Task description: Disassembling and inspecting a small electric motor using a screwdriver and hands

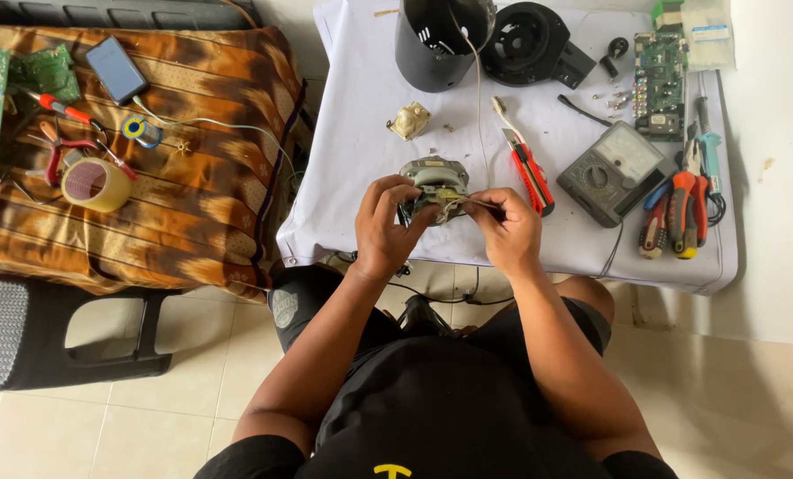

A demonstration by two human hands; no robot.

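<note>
**Even daylight, sharp centre, bowed edges**

Soft, bright, diffuse light fills the view, with no hard glare. The white cloth on the bench (352, 133) is the brightest area, close to washed out near its far edge. Shadows are faint and short: a soft one lies beneath the multimeter (611, 170), a deeper one under the bench's near edge. The black shirt (449, 408) loses detail in darkness. Focus is crisp at the centre; straight lines bow towards the corners.
</note>
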